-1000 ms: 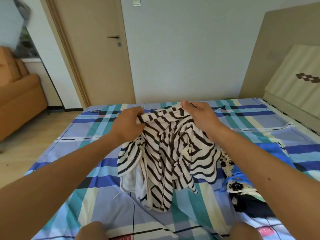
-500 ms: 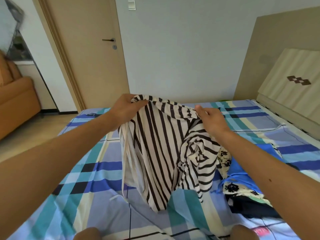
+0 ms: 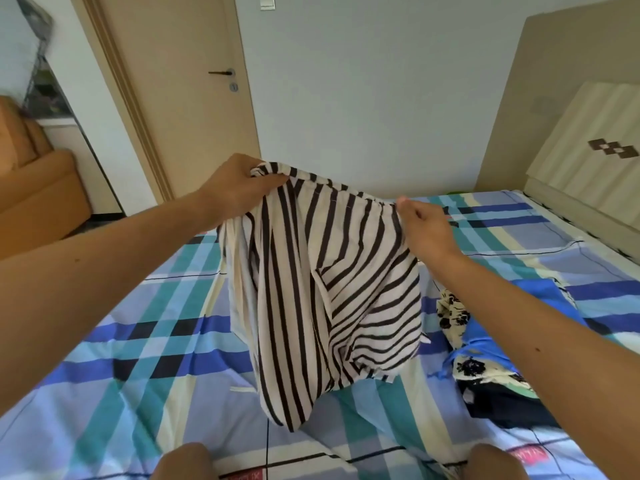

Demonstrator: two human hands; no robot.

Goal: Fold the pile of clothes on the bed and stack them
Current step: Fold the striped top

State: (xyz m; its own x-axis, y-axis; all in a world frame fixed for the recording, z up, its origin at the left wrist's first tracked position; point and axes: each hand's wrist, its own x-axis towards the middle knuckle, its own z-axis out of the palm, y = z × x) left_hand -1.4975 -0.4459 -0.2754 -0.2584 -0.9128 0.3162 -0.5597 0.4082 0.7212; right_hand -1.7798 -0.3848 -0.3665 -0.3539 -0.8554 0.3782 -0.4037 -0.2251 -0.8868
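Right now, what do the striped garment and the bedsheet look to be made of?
The striped garment: thin, soft cloth, likely cotton or a blend, matte; it drapes in loose folds and gathers at the top edge. The bedsheet: smooth matte woven cloth, probably cotton, with a printed check and fine creases.

Garment (image 3: 325,289) in left grip (image 3: 239,188), right grip (image 3: 426,228)

I see the bed (image 3: 138,341), its cover checked in blue, teal and cream. The pile of clothes (image 3: 491,368) lies on the half nearer the headboard (image 3: 588,140): a blue piece, cream cloth with black flowers, and a dark garment underneath.
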